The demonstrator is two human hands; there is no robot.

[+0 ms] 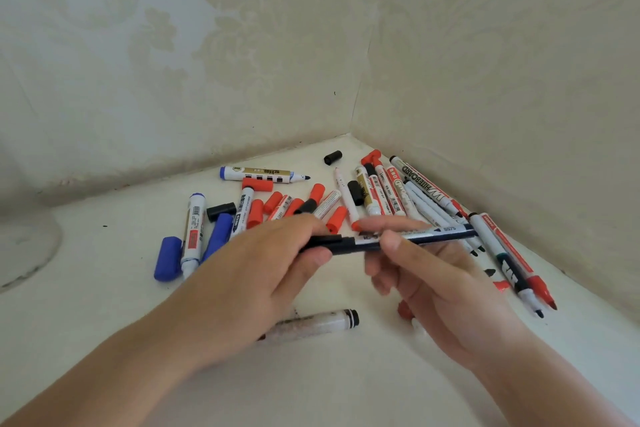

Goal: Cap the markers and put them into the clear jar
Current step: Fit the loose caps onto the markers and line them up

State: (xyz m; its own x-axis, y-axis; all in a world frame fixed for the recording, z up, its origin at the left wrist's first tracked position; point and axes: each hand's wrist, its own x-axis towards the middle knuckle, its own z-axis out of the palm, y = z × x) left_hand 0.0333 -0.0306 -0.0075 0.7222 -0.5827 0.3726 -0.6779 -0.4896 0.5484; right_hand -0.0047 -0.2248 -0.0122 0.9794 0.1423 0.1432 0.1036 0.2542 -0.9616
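Slim dark marker (398, 240) (black-capped).

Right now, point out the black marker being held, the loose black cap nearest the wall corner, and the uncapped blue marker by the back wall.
black marker (408, 237): head view, on its barrel between the hands.
loose black cap (333, 157): head view, mid-cap.
uncapped blue marker (263, 174): head view, on its labelled barrel.

I hold one marker (391, 239) crosswise above the table (104, 288), my left hand (256, 274) at its left end, my right hand (433, 281) near its middle. Behind my hands a heap of markers and loose caps (311, 198) spreads toward the wall corner (349, 133). Another marker (311, 324) lies under my left hand, nearer to me.
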